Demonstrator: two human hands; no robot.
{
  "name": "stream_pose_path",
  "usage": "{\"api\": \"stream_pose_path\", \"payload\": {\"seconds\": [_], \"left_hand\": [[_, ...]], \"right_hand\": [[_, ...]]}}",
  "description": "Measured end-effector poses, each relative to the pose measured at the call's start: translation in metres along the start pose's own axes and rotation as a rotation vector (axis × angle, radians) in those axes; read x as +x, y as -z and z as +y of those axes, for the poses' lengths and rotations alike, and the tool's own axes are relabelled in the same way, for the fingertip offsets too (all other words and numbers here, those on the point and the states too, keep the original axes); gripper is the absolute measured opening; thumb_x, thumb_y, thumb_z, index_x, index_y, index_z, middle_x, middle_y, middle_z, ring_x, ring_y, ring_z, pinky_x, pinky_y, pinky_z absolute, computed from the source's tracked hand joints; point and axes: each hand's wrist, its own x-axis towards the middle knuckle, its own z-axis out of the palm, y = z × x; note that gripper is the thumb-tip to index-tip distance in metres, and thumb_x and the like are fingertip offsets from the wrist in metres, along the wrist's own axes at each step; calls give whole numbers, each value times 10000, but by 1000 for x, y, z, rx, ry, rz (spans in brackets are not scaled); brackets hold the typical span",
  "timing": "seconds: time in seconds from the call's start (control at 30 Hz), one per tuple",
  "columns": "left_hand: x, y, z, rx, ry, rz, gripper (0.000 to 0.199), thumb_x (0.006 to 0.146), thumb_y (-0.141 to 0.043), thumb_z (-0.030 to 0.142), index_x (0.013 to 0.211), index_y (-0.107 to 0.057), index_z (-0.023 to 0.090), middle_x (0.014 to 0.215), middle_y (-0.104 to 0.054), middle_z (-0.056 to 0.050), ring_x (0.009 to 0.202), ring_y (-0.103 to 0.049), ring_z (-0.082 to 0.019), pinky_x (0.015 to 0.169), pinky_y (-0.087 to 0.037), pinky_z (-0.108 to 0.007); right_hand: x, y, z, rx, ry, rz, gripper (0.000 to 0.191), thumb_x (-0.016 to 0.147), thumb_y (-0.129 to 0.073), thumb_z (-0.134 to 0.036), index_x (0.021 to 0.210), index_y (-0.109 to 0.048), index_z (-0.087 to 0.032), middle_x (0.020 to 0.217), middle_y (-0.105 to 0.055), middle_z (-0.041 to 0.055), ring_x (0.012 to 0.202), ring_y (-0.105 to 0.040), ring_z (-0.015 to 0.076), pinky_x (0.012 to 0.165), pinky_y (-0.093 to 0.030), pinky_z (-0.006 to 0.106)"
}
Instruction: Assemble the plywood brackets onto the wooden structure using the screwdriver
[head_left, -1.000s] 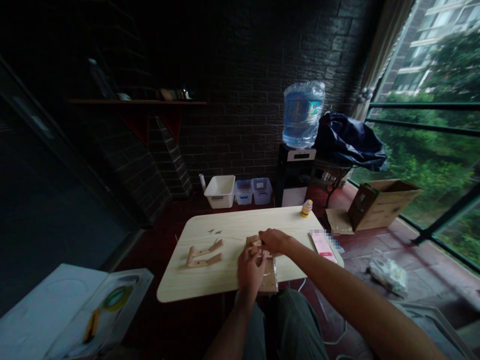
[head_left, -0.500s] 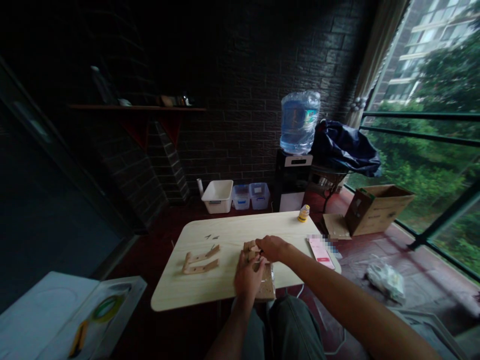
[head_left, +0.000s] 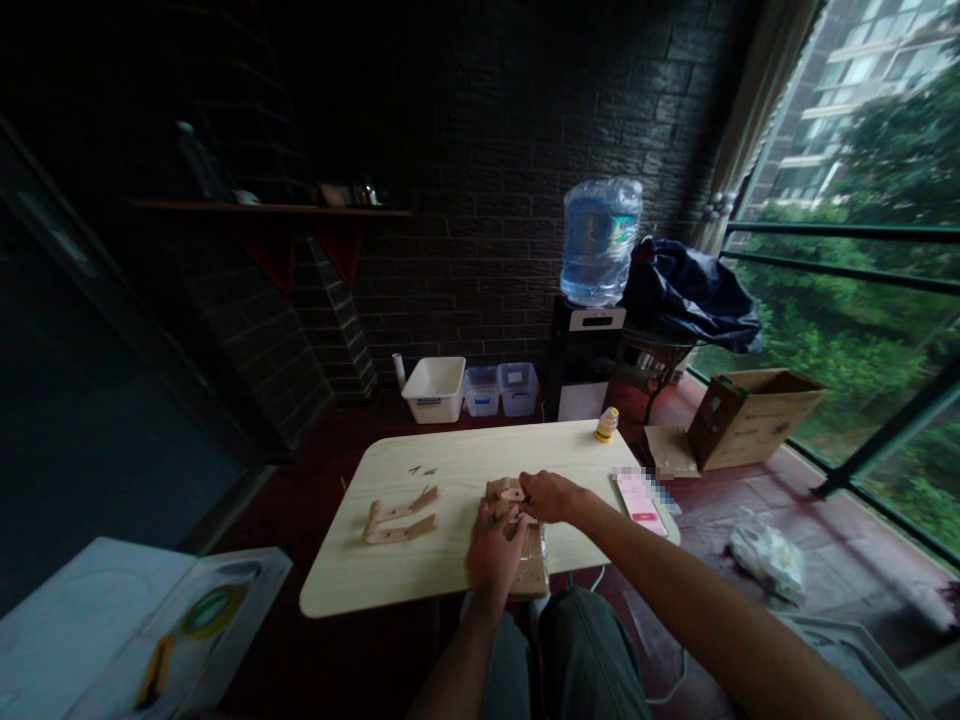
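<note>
My left hand presses on a light wooden piece, its fingers curled over the near part. My right hand is closed in a pinch at the piece's right side. A small dark item shows at those fingertips, too small to name. Under my hands, a brown board or box, partly covered in shiny clear plastic, reaches the table's near edge. To the left lies a wooden frame with two angled arms. Several small dark pieces of hardware lie behind it.
The pale table also carries a yellow-capped small bottle and a pink-screened phone. An open white case with an orange-handled cutter stands at left. Plastic bins, a water dispenser and a cardboard box stand beyond.
My right hand has shifted and turned slightly at the wooden piece, uncovering more of its top. My left hand stays on it. The view has moved slightly.
</note>
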Motion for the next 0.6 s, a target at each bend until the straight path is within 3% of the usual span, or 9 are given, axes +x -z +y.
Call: {"api": "stream_pose_path", "payload": {"seconds": [0.23,0.43,0.6], "left_hand": [[0,5,4,11,42,-54,376,933,-576,564,1212,-743,373,1579,-466,-40,1377,-520,-253,1074,-497,-354],[0,5,4,42,70,-60,387,933,-573,564,1221,-739,364,1574,-475,-37,1383,-513,-258,1061,-502,-364],[0,5,4,31,74,-50,392,936,-558,584,1188,-755,358,1572,-478,-39,1376,-521,-256,1058,-502,-354]], "right_hand": [[1,13,0,-69,148,-18,364,905,-596,-238,1253,-610,-133,1119,-755,196,1040,-741,310,812,-561,357],[5,10,-7,4,128,-27,339,944,-579,-324,1240,-639,-172,1127,-761,160,1046,-734,292,823,-557,351],[11,8,-7,46,57,-51,357,960,-566,-401,1156,-683,-126,1127,-750,195,1069,-721,299,829,-547,340]]}}
